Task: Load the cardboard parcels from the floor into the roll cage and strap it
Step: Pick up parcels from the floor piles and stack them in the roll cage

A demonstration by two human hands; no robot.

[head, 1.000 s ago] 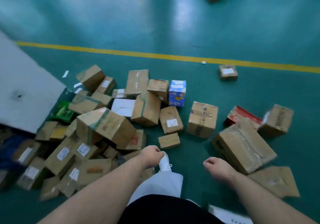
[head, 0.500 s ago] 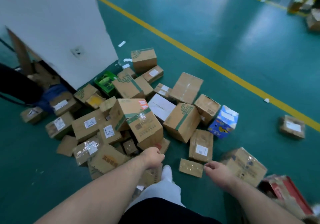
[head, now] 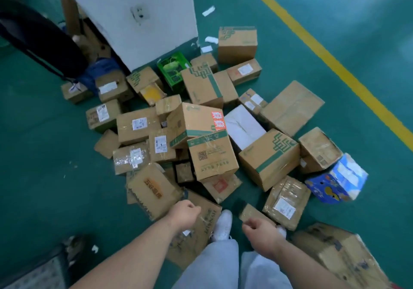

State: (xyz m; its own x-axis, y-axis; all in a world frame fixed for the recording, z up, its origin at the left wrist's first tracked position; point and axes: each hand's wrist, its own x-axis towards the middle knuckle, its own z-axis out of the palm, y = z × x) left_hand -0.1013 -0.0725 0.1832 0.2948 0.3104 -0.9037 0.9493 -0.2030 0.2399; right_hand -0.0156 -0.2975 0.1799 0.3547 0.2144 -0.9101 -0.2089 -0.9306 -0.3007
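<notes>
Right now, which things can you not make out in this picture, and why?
Head view:
Dark object, upper left: cut off by the edge.
Box labels: too small and blurred to read.
Large box, lower right: cut off by the bottom edge.
Lower boxes in the pile: hidden by boxes above.
Roll cage: not in view.

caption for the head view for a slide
Left hand and right hand, both empty, above scattered parcels on the floor beside a white pillar.
</notes>
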